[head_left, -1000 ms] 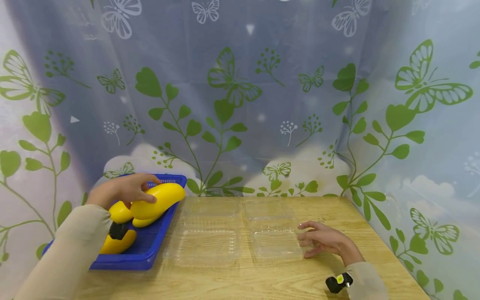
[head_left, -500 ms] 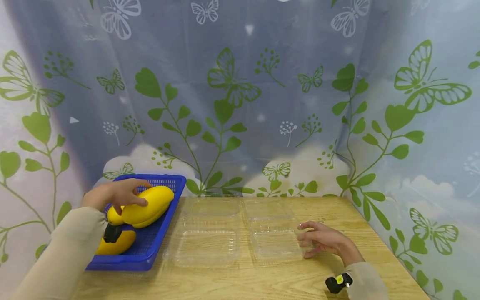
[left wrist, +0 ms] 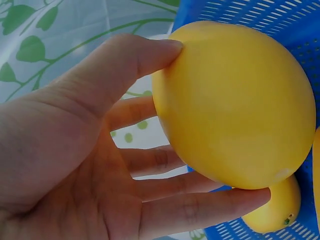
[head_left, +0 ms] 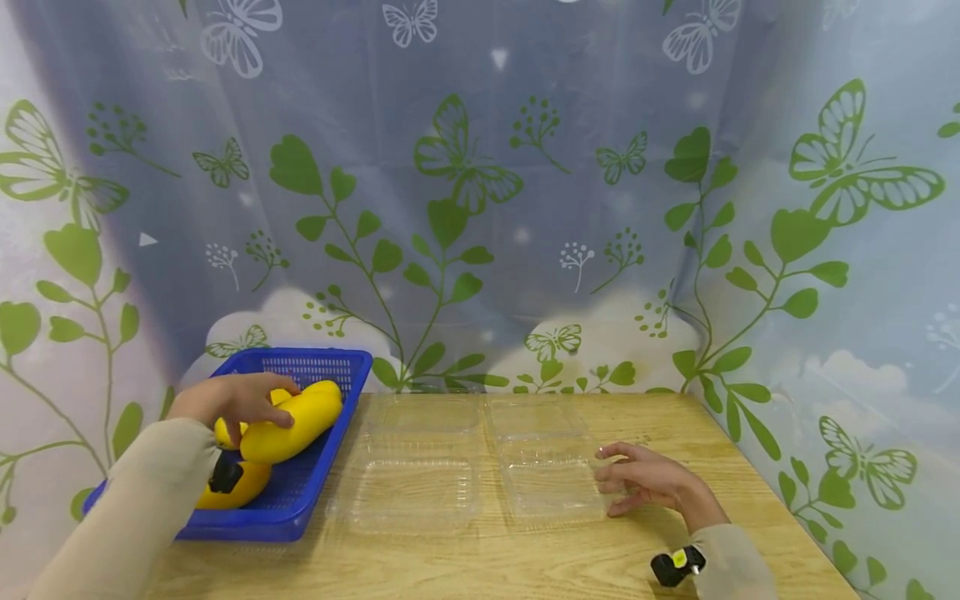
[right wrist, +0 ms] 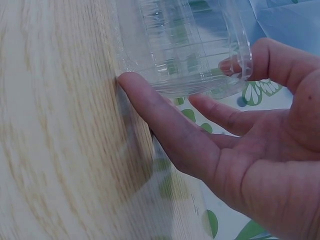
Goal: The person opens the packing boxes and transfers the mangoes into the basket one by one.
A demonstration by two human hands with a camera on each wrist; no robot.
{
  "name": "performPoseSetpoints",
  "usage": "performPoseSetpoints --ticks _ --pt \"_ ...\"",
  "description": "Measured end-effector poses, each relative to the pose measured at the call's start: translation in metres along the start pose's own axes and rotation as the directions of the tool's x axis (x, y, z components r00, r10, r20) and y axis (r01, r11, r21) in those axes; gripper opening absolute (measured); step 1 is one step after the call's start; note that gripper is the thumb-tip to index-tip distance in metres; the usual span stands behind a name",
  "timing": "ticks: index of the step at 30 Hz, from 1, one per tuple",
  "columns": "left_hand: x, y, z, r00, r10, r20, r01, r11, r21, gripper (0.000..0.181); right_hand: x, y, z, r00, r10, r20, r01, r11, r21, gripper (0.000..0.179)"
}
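My left hand [head_left: 243, 398] holds a yellow mango [head_left: 296, 421] inside the blue basket [head_left: 311, 492]. The left wrist view shows the thumb on one side of the held mango [left wrist: 235, 105] and the fingers spread along the other. Another mango [head_left: 238, 487] lies in front of it in the basket, and more yellow fruit shows partly behind the hand. My right hand [head_left: 645, 482] rests at the right edge of a clear plastic clamshell container [head_left: 555, 492]. In the right wrist view, its loosely bent fingers touch the container's rim [right wrist: 240, 75], and one fingertip shows through the plastic.
Left of that container stands a second clear clamshell [head_left: 416, 496]. Both lids lie opened toward the back of the wooden table [head_left: 495, 562]. A patterned curtain [head_left: 480, 275] hangs close behind and along the sides.
My left hand has moved down and slightly left, bringing the mango lower into the basket. The right hand and both containers have stayed in place.
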State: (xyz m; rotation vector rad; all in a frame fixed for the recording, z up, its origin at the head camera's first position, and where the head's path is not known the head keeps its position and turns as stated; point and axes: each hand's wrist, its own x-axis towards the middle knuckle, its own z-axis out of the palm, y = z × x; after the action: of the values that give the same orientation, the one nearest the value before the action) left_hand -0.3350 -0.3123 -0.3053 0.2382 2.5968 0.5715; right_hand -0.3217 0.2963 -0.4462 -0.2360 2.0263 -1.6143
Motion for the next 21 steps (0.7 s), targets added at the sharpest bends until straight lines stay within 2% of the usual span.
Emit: performPoseSetpoints --ticks 12,21 --pt "0.008 -0.002 0.013 0.994 -0.112 0.014 0.111 0.993 0.037 0.075 -0.001 0.001 0.000 1.000 -0.008 0.002 0.008 1.000 0.010 0.071" --pt "0.015 -0.003 0.020 0.990 -0.138 -0.003 0.138 0.988 0.065 0.070 0.000 0.002 0.000 1.000 -0.008 -0.003 0.008 1.000 0.016 0.071"
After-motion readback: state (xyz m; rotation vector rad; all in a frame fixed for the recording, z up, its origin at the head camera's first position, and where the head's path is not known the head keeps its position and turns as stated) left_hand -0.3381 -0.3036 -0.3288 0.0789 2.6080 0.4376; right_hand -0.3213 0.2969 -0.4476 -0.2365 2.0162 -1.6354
